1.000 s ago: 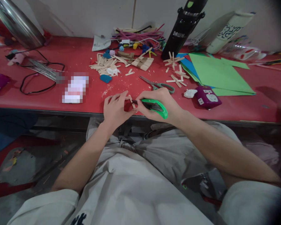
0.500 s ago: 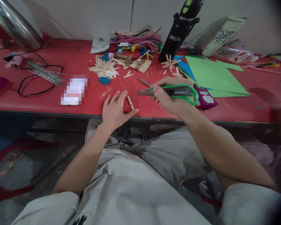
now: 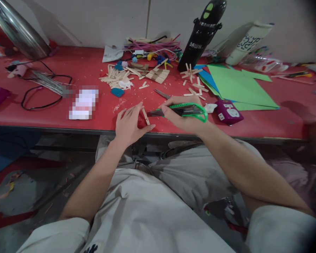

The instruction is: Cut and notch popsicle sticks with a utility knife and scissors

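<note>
A short wooden craft stick [image 3: 145,116] lies near the front edge of the red table. My left hand [image 3: 129,121] spans it, a fingertip at its far end and the thumb at its near end, pinning it down. In my right hand [image 3: 184,116] is a green-framed utility knife [image 3: 191,110], its fingers wrapped round the handle. The blade end points left and reaches the stick's side; whether it touches is hard to tell. Beyond my right hand the grey pointed tip of a metal tool [image 3: 162,93] shows, the rest hidden.
Behind lie a pile of craft sticks [image 3: 116,77], small stick crosses [image 3: 191,72] and a blue piece [image 3: 117,92]. A black bottle [image 3: 200,42], green paper sheets [image 3: 242,86] and a purple box [image 3: 229,111] stand or lie rightward. A phone [image 3: 84,103] lies left.
My right hand has moved left and slightly toward me, bringing the knife to the stick. More stick crosses and a white crumpled scrap are uncovered. My left hand has closed in slightly.
</note>
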`<act>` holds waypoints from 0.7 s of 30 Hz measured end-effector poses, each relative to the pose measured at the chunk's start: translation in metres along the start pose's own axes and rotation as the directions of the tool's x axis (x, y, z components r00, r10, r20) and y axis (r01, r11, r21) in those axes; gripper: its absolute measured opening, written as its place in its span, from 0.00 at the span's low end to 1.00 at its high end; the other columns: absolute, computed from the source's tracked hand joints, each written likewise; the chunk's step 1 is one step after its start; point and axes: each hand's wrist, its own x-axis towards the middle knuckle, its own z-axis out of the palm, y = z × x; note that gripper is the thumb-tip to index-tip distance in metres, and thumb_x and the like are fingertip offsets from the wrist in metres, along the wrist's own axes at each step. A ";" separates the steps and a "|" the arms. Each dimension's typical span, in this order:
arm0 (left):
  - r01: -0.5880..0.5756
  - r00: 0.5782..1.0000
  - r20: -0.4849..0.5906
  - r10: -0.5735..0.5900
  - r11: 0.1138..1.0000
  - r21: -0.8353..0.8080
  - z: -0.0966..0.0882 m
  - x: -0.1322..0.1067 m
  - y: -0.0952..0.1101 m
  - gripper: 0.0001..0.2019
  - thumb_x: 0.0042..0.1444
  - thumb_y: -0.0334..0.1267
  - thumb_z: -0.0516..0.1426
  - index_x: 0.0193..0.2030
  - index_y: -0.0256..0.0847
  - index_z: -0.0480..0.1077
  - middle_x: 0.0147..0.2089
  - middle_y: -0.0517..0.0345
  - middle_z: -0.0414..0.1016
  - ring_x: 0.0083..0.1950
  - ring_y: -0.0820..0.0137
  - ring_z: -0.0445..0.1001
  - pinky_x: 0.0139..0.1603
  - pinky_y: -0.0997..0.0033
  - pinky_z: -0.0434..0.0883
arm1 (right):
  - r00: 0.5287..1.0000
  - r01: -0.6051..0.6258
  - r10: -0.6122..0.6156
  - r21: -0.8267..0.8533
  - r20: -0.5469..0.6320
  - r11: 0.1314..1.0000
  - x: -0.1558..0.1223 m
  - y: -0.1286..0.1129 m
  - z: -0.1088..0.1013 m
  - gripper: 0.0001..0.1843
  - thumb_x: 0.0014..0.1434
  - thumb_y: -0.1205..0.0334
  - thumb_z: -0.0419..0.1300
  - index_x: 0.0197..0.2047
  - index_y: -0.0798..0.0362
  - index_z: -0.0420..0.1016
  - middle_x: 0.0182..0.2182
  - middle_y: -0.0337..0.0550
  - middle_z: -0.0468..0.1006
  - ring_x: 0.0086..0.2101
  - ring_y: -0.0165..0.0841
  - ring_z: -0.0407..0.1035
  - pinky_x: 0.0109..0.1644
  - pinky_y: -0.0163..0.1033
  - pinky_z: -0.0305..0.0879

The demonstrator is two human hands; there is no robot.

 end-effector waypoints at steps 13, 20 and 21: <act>0.044 0.999 -0.006 -0.044 0.999 -0.027 0.002 0.001 0.001 0.37 0.56 0.52 0.62 0.70 0.43 0.59 0.66 0.53 0.74 0.68 0.57 0.70 0.72 0.54 0.56 | 0.977 0.206 -0.197 -0.146 0.077 0.968 -0.015 -0.011 0.019 0.06 0.60 0.64 0.59 0.32 0.52 0.75 0.23 0.36 0.79 0.22 0.26 0.68 0.30 0.32 0.64; 0.066 0.998 0.012 -0.066 0.998 -0.020 0.000 0.002 0.003 0.37 0.56 0.53 0.61 0.70 0.45 0.58 0.67 0.53 0.73 0.69 0.57 0.69 0.73 0.54 0.55 | 0.975 0.217 -0.221 -0.175 -0.007 0.960 -0.018 -0.017 0.015 0.05 0.60 0.65 0.60 0.31 0.51 0.73 0.21 0.35 0.77 0.20 0.26 0.67 0.28 0.32 0.64; 0.062 0.998 0.011 -0.062 0.998 -0.022 0.000 0.001 0.002 0.38 0.56 0.54 0.62 0.71 0.45 0.58 0.67 0.53 0.73 0.69 0.57 0.69 0.73 0.54 0.55 | 0.980 0.189 -0.196 -0.159 -0.031 0.969 -0.017 -0.017 0.013 0.06 0.60 0.64 0.60 0.30 0.51 0.73 0.21 0.35 0.77 0.19 0.25 0.66 0.27 0.32 0.64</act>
